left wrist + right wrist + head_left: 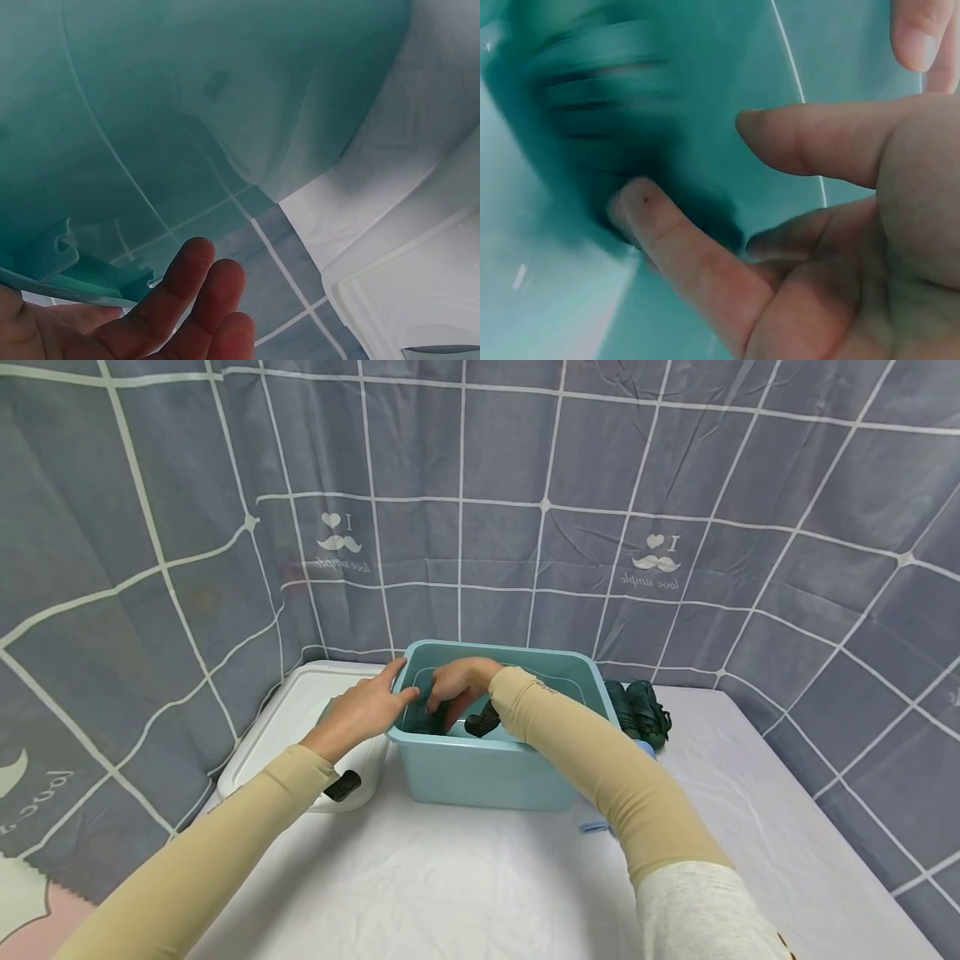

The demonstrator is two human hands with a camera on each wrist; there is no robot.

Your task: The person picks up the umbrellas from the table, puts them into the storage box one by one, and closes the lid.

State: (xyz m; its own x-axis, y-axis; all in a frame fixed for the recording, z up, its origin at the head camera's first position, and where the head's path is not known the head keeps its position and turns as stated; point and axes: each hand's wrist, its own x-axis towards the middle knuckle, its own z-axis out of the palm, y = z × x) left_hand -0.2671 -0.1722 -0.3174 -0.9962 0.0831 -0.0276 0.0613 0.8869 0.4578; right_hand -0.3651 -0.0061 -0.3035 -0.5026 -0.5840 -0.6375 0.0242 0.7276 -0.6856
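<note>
My right hand (459,687) reaches down inside a teal plastic bin (487,768). In the right wrist view its fingers are extended against a dark green ribbed bundle (607,127), which is blurred; its exact kind cannot be told. The thumb stands apart from the bundle. My left hand (365,706) rests at the bin's left rim, with the thumb toward the inside. In the left wrist view several of its fingers (199,292) extend loosely along the outside of the bin wall (187,112).
A white lid or tray (300,697) lies left of the bin. Dark green bundles (637,710) lie beyond its right side, near a partly hidden blue item (595,827). A white cloth (480,877) covers the table, and a grey gridded curtain (495,543) surrounds it.
</note>
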